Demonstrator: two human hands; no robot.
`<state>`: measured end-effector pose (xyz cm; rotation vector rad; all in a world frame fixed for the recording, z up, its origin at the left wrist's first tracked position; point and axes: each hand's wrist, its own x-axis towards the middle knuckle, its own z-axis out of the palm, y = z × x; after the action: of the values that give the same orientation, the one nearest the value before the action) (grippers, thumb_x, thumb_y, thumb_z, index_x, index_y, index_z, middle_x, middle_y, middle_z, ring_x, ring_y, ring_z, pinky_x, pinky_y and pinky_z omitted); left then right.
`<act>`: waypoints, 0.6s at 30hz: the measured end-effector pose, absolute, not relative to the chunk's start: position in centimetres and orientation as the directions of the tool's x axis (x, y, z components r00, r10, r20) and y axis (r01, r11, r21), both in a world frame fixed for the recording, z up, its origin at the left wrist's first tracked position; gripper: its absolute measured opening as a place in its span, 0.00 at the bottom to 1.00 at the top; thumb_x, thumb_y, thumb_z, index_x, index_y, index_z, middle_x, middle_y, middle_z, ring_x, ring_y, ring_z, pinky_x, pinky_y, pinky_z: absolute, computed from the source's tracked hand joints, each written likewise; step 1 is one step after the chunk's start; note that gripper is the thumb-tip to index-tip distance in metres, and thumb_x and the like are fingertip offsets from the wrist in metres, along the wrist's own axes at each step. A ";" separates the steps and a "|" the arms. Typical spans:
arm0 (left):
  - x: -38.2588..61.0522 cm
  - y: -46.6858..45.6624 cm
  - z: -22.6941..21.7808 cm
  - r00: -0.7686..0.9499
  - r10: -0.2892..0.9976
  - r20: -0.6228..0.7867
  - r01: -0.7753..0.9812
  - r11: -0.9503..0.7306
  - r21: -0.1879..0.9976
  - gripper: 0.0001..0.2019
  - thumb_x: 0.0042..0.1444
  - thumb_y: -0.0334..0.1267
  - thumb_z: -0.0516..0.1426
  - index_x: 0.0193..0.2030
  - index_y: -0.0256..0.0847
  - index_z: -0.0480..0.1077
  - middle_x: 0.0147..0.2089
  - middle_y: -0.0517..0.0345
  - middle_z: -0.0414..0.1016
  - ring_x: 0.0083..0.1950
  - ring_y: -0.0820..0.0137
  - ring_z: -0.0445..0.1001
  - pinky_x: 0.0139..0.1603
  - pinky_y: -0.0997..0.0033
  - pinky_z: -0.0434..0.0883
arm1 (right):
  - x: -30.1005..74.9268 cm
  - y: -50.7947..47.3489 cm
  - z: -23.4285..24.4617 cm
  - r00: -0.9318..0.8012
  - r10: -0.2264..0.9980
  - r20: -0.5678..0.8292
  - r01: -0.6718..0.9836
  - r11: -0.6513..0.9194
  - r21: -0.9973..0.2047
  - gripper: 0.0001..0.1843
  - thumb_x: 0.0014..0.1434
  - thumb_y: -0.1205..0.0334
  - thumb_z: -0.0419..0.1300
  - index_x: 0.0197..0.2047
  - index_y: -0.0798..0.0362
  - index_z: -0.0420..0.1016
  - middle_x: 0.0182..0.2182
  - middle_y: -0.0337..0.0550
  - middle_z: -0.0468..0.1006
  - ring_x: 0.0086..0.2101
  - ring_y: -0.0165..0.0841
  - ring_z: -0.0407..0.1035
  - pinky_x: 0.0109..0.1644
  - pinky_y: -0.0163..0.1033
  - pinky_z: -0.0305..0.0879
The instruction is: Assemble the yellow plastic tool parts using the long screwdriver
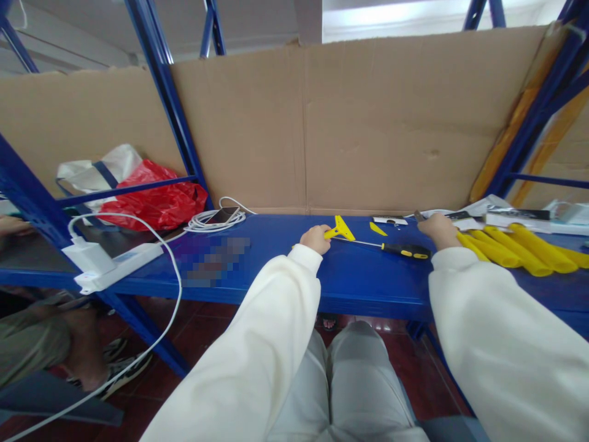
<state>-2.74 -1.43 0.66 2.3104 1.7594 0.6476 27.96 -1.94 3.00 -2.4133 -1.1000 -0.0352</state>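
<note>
My left hand [316, 239] is closed around the yellow scraper [340, 228], whose wide flat head points right, above the blue tabletop. Just right of it lies a screwdriver [405, 251] with a black and yellow handle, its shaft reaching toward the scraper. My right hand [439, 231] is closed near the back of the table, pinching a small dark piece [418, 215] too small to name. Between the hands lie a loose yellow flat piece [378, 229] and a small black and white pack [389, 220]. Several yellow tube-like handles [529, 248] lie beside my right hand.
A cardboard panel [368, 123] backs the blue table [276, 294]. Boxes and papers [518, 216] lie at the right. On the left are a phone [224, 215] on a coiled white cable, a power strip [119, 264] and a red bag [156, 193]. Another person sits at far left.
</note>
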 end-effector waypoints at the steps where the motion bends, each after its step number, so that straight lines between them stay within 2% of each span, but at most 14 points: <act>1: -2.7 -1.4 0.7 0.211 0.949 0.234 0.876 -0.290 0.385 0.22 0.67 0.32 0.62 0.66 0.51 0.79 0.64 0.53 0.83 0.66 0.60 0.80 0.65 0.67 0.73 | 27.6 -1.7 3.2 0.652 0.721 0.235 0.736 -0.527 -0.425 0.20 0.69 0.62 0.60 0.56 0.67 0.83 0.51 0.75 0.82 0.57 0.58 0.78 0.53 0.48 0.77; 4: -2.7 -1.4 0.7 0.212 0.952 0.223 0.876 -0.286 0.388 0.23 0.67 0.32 0.62 0.67 0.51 0.79 0.65 0.53 0.83 0.66 0.59 0.80 0.65 0.66 0.73 | 25.8 -0.9 3.7 0.527 0.811 0.255 0.779 -0.341 -0.527 0.12 0.68 0.62 0.62 0.41 0.61 0.84 0.35 0.61 0.81 0.41 0.48 0.80 0.38 0.40 0.71; 6: -2.7 -1.3 0.7 0.212 0.951 0.224 0.876 -0.287 0.389 0.23 0.66 0.32 0.63 0.66 0.51 0.79 0.64 0.53 0.83 0.66 0.60 0.80 0.65 0.66 0.73 | 24.0 -0.7 3.8 0.426 0.883 0.196 0.716 -0.196 -0.670 0.08 0.65 0.63 0.66 0.35 0.58 0.80 0.26 0.47 0.74 0.28 0.34 0.70 0.29 0.35 0.60; 8: -2.8 -1.3 0.6 0.212 0.949 0.233 0.876 -0.290 0.385 0.23 0.66 0.32 0.63 0.66 0.52 0.79 0.64 0.54 0.83 0.65 0.60 0.80 0.65 0.67 0.73 | 21.9 -0.8 3.9 0.255 0.963 0.082 0.620 -0.097 -0.779 0.11 0.62 0.63 0.69 0.31 0.55 0.74 0.22 0.37 0.67 0.22 0.25 0.58 0.26 0.32 0.53; 10: -2.8 -1.2 0.5 0.216 0.946 0.241 0.878 -0.297 0.376 0.23 0.66 0.32 0.63 0.66 0.52 0.80 0.64 0.54 0.84 0.65 0.60 0.80 0.65 0.67 0.73 | 19.8 -1.1 3.9 0.105 0.994 0.005 0.609 -0.060 -0.791 0.16 0.60 0.63 0.71 0.28 0.54 0.70 0.20 0.33 0.63 0.20 0.22 0.53 0.25 0.30 0.49; 13: -2.8 -1.3 0.5 0.228 0.943 0.241 0.879 -0.306 0.364 0.22 0.66 0.32 0.62 0.65 0.51 0.80 0.63 0.54 0.84 0.65 0.61 0.80 0.65 0.67 0.74 | 17.4 -1.4 3.8 -0.015 0.993 -0.115 0.661 -0.076 -0.746 0.16 0.61 0.65 0.71 0.27 0.54 0.70 0.19 0.32 0.63 0.20 0.22 0.53 0.23 0.29 0.48; 18: -2.8 -1.2 0.4 0.245 0.935 0.258 0.871 -0.329 0.365 0.23 0.66 0.31 0.62 0.66 0.50 0.79 0.63 0.53 0.84 0.66 0.60 0.80 0.65 0.65 0.74 | 16.4 -1.8 3.2 -0.010 0.986 -0.165 0.669 -0.116 -0.734 0.15 0.66 0.66 0.69 0.30 0.53 0.69 0.17 0.30 0.61 0.17 0.21 0.51 0.21 0.28 0.45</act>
<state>-2.76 -1.24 0.42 2.3591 1.7261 0.6540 16.41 -1.76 3.20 -1.8257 -1.7130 0.9398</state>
